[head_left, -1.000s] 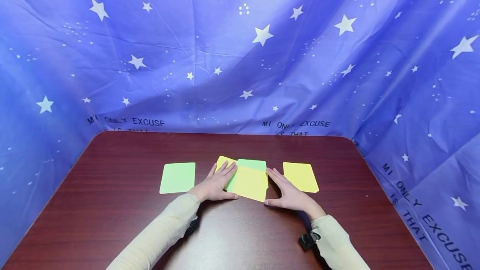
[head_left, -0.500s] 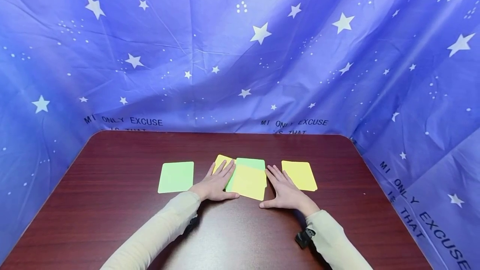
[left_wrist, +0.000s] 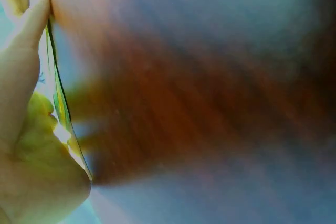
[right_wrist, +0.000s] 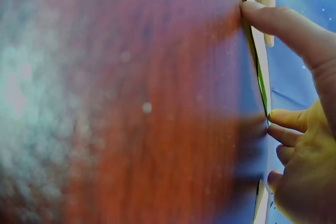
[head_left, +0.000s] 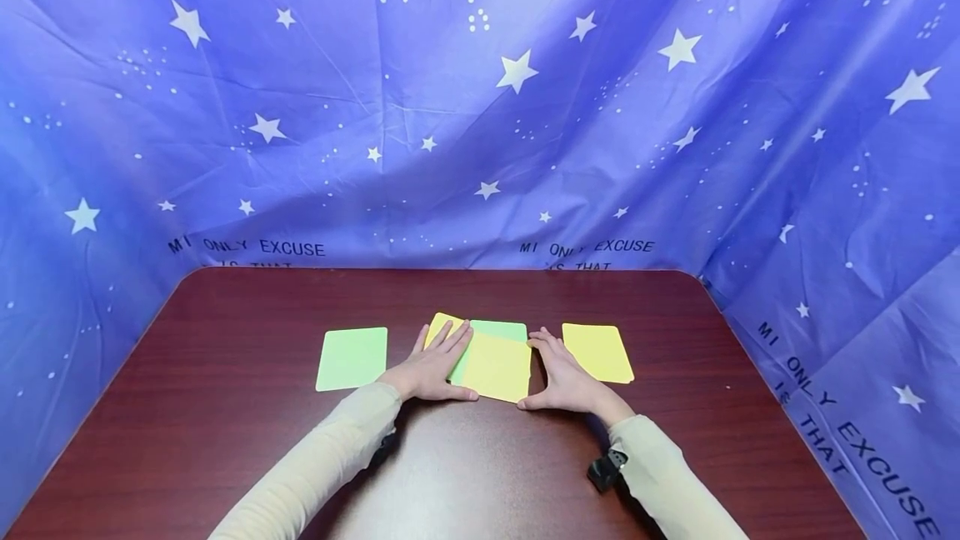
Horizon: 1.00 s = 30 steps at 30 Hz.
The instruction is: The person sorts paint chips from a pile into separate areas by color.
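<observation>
Cards (head_left: pixel 498 367), yellow and green, lie overlapped from beneath the spread left hand (head_left: pixel 433 372) to the right hand (head_left: pixel 564 382), wide-set at their edge, apparently gathered but not yet squared.

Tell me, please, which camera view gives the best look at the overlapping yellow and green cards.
The head view: it looks down on the overlapping cards, showing their yellow and green faces, though the left hand covers part. Each wrist view shows them only as a thin, edge-on strip.
</observation>
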Tool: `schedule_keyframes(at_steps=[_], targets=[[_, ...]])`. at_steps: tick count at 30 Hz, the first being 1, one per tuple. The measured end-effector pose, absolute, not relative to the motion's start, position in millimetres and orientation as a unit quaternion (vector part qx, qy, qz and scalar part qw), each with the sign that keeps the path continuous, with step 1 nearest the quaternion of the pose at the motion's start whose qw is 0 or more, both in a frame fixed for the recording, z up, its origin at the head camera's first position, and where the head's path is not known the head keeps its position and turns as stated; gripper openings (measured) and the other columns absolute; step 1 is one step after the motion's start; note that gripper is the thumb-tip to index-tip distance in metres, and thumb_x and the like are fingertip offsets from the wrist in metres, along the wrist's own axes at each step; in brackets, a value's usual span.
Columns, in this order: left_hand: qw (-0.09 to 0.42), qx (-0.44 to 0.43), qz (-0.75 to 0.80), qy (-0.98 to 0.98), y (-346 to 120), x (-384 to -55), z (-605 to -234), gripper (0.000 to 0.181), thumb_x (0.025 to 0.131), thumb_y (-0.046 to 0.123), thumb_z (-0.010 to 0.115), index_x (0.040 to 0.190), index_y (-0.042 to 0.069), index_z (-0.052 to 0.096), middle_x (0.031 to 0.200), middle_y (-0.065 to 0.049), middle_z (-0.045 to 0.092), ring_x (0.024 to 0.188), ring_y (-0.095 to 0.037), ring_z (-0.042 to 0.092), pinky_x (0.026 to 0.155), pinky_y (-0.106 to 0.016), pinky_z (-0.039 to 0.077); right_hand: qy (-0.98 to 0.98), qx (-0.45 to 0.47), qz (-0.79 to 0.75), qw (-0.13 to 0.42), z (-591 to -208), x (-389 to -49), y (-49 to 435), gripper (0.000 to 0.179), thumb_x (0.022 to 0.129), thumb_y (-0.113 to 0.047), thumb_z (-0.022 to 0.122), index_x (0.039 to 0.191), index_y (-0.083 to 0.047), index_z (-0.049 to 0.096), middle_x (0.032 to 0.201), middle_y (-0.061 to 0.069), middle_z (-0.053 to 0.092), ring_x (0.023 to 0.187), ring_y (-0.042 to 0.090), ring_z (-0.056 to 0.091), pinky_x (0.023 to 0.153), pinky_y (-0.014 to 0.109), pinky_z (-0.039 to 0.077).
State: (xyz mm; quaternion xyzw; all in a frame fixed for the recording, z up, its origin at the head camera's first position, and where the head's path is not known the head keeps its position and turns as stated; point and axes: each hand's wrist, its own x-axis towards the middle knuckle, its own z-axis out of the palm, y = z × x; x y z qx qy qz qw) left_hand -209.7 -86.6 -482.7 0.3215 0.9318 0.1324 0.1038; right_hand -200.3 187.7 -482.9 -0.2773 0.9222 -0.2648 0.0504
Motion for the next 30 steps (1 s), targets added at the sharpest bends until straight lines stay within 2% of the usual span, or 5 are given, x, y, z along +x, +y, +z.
schedule_keyframes(at_steps=[4, 8, 17, 24, 30], targets=[[0.085, 0.324, 0.131, 0.933, -87, -212, -485, 0.111, 0.078, 0.069, 0.063, 0.153, 0.000, 0.017, 0.160, -0.012, 0.011, 0.146, -0.032, 0.006, 0.110, -0.061, 0.000, 0.918, -0.284, -0.272, 0.054, -485, -201, 189, 0.098, 0.064, -0.039, 0.086, 0.134, 0.012, 0.041, 0.143, 0.026, 0.035, 0.141, 0.041, 0.017, 0.112, 0.055, 0.016], [0.067, 0.331, 0.133, 0.932, -87, -215, -487, 0.114, 0.074, 0.070, 0.066, 0.152, 0.000, 0.022, 0.159, -0.015, 0.015, 0.146, -0.031, 0.008, 0.111, -0.061, 0.000, 0.914, -0.288, -0.282, 0.051, -486, -202, 191, 0.099, 0.064, -0.039, 0.086, 0.135, 0.011, 0.039, 0.142, 0.026, 0.037, 0.141, 0.042, 0.019, 0.110, 0.057, 0.020], [0.047, 0.338, 0.189, 0.921, -89, -220, -487, 0.112, 0.069, 0.067, 0.074, 0.148, 0.000, 0.033, 0.155, -0.014, 0.027, 0.145, -0.032, 0.011, 0.109, -0.064, -0.001, 0.895, -0.279, -0.340, 0.070, -486, -202, 195, 0.101, 0.068, -0.037, 0.085, 0.144, 0.005, 0.033, 0.150, 0.025, 0.031, 0.142, 0.040, 0.017, 0.110, 0.058, 0.019], [0.028, 0.346, 0.271, 0.898, -92, -218, -485, 0.111, 0.071, 0.057, 0.079, 0.147, -0.006, 0.030, 0.154, -0.019, 0.029, 0.144, -0.034, 0.015, 0.110, -0.062, 0.000, 0.870, -0.290, -0.391, 0.078, -479, -198, 200, 0.103, 0.074, -0.035, 0.083, 0.152, -0.001, 0.024, 0.156, 0.022, 0.020, 0.143, 0.040, 0.012, 0.112, 0.057, 0.011], [0.009, 0.362, 0.344, 0.866, -89, -218, -476, 0.110, 0.073, 0.041, 0.083, 0.149, -0.008, 0.021, 0.155, -0.022, 0.022, 0.143, -0.038, 0.016, 0.112, -0.058, 0.006, 0.864, -0.286, -0.411, 0.060, -472, -198, 204, 0.101, 0.076, -0.032, 0.082, 0.155, -0.010, 0.022, 0.158, 0.018, 0.017, 0.144, 0.038, 0.011, 0.109, 0.061, 0.016]])
